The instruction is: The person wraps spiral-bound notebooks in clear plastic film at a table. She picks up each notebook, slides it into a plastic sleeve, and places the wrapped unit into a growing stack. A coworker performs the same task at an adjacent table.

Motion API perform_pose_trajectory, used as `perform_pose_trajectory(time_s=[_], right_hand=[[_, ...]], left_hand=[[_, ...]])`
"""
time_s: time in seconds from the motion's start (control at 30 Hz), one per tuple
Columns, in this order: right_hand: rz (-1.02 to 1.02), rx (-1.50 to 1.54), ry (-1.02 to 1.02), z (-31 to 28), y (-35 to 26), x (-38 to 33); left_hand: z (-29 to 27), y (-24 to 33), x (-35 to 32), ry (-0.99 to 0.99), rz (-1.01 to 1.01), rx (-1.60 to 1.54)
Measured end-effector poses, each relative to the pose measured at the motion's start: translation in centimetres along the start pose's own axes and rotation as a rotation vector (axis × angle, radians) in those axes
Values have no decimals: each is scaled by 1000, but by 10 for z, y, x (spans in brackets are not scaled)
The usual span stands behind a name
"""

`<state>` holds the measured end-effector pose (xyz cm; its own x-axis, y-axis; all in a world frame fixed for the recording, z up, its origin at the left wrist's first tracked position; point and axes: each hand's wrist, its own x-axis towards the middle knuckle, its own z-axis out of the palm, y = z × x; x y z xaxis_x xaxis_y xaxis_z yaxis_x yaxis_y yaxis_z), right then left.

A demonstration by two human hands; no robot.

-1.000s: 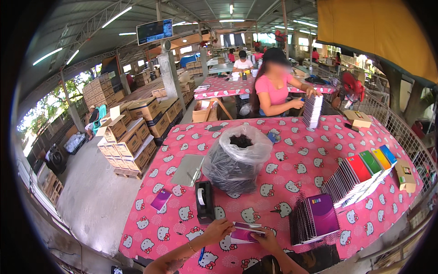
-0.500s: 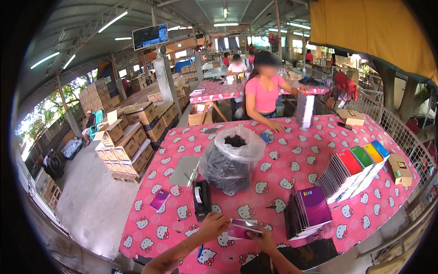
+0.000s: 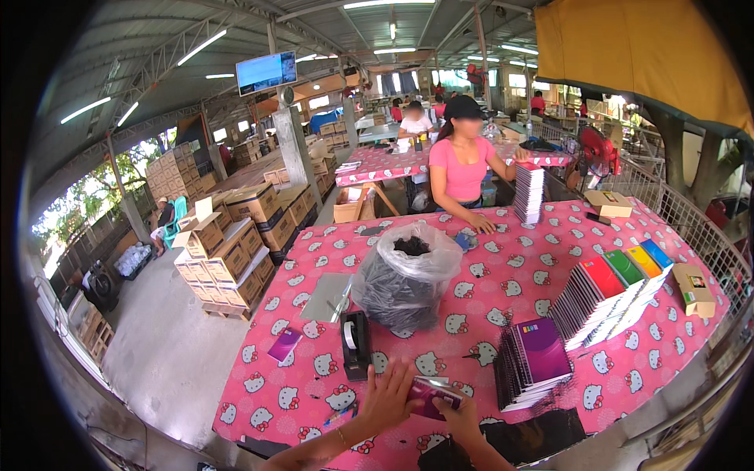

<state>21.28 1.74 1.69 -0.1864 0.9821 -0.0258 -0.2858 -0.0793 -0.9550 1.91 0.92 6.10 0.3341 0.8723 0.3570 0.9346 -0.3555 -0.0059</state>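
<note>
A small purple notebook (image 3: 425, 395) with a shiny, clear-looking covering is held just above the near edge of the table. My right hand (image 3: 463, 421) grips it from the right, thumb on top. Spread flat, the fingers of my left hand (image 3: 386, 399) touch its left side. Just beyond my left hand stands a black tape dispenser (image 3: 356, 349) with a roll in it. To the right of my hands rises a stack of purple spiral notebooks (image 3: 542, 351). Another small purple booklet (image 3: 284, 344) lies farther left.
A plastic bag of dark material (image 3: 404, 282) stands mid-table beside a clear sheet (image 3: 324, 297). Pens (image 3: 342, 414) lie near my left wrist. Coloured notebook stacks (image 3: 605, 294) and an open carton (image 3: 693, 289) are at right. Across the table, a co-worker (image 3: 463, 165) touches a tall notebook stack (image 3: 529, 195).
My left hand has come off the tape dispenser's near end and opened flat against the notebook. The notebook is tilted differently in my right hand. The view has shifted slightly.
</note>
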Motion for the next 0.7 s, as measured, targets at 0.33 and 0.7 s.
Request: perform_pose_trajectory(time_s=[0.33, 0.7], right_hand=[[-55, 2, -4, 7, -28, -7], [-72, -205, -122, -3, -3, -9]], left_hand=[[-34, 23, -18, -75, 173, 197], [-38, 35, -5, 172, 97, 9]])
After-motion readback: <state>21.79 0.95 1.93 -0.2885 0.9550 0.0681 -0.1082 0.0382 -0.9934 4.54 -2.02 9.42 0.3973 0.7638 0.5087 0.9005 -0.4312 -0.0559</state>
